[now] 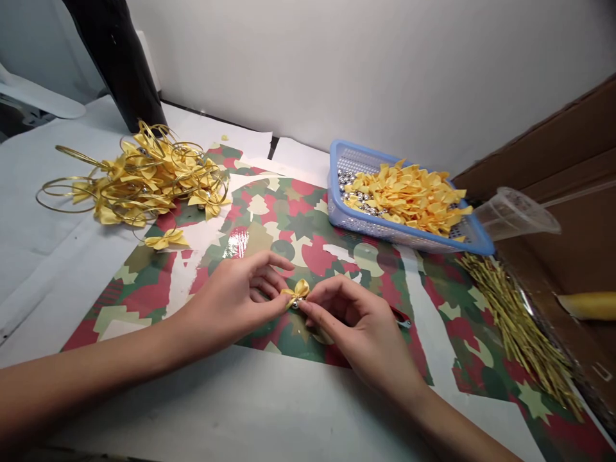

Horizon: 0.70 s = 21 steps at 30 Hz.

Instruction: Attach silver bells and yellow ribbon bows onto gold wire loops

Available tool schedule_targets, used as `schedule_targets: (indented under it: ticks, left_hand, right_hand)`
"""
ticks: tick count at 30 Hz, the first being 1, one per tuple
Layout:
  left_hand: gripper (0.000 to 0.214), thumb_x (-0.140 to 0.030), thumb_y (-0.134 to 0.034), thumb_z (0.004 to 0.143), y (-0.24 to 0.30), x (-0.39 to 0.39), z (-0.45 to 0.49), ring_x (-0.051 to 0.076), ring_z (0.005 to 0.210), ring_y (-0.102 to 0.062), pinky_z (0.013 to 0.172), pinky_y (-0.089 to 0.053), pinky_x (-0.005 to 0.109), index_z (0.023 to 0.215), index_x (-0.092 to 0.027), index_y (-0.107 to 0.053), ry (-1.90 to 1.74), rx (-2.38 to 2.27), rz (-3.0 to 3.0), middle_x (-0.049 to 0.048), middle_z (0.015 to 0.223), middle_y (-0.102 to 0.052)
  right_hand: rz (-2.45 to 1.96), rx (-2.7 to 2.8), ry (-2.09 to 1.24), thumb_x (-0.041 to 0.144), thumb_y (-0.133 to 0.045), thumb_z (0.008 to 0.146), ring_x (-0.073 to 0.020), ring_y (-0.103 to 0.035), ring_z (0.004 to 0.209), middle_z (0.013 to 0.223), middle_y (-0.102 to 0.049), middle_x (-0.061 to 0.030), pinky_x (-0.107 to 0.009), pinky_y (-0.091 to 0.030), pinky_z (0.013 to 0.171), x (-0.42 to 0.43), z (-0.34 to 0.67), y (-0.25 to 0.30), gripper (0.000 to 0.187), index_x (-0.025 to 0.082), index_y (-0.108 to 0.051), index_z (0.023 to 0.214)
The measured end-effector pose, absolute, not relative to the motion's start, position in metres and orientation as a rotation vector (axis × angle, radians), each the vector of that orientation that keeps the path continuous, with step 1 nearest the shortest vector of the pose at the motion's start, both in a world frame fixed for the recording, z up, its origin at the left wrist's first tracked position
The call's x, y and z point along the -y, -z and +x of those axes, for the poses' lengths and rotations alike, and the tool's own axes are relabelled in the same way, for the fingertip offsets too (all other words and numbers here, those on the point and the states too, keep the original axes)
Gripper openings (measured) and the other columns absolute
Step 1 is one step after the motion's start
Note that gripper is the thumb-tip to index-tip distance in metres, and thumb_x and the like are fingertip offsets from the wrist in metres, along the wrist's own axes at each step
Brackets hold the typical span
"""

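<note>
A small yellow ribbon bow (pixel 301 289) with a silver bell (pixel 296 303) beneath it is between my hands, just above the patterned sheet. My left hand (pixel 240 289) comes in from the left, its thumb tip against the bow's left side and its index finger arched above. With thumb and fingertips pinched, my right hand (pixel 359 314) grips the bow's right side close to the bell. A red-handled tool with a metal end (pixel 403 319) shows partly behind the right hand; whether it lies on the sheet or is in the palm I cannot tell.
A blue basket (pixel 409 237) holds yellow bows and silver bells. Left lies a pile of bows on gold wire loops (pixel 144 179), with a single bow (pixel 166 239) nearer. Gold wire stems (pixel 524 333), a clear plastic cup (pixel 522 212) and cardboard (pixel 553 141) are right; a black cylinder (pixel 120 64) stands back left.
</note>
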<state>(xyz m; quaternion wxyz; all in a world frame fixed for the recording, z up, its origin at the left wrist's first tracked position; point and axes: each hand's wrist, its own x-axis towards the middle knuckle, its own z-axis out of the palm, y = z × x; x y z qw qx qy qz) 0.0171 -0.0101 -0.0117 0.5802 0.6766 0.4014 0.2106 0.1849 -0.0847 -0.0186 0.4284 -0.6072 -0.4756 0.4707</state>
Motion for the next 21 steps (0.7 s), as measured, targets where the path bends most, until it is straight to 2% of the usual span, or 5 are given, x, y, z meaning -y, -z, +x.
schedule_targets:
  ticks: [9, 21]
  left_hand:
    - [0.023, -0.022, -0.063, 0.077, 0.0134, 0.0089, 0.0163, 0.013, 0.07, -0.065, 0.063, -0.055, 0.021, 0.099, -0.017, -0.058, -0.504, -0.93, 1.599, -0.001, 0.077, -0.063]
    - [0.018, -0.02, -0.063, 0.077, 0.0156, 0.0102, 0.0153, 0.011, 0.068, -0.064, 0.061, -0.054, 0.019, 0.095, -0.017, -0.058, -0.538, -0.913, 1.606, -0.0022, 0.075, -0.063]
  right_hand:
    - [-1.48, 1.185, -1.273, 0.032, -0.069, 0.078, -0.0119, -0.06, 0.058, 0.063, -0.06, 0.0023, -0.023, -0.048, 0.055, 0.0798, 0.188, 0.0156, 0.017, 0.02, -0.058, 0.075]
    - [-1.449, 1.103, -1.347, 0.034, -0.072, 0.075, -0.0108, -0.06, 0.056, 0.061, -0.058, 0.0032, -0.021, -0.048, 0.054, 0.0767, 0.1871, 0.0145, 0.022, 0.019, -0.055, 0.072]
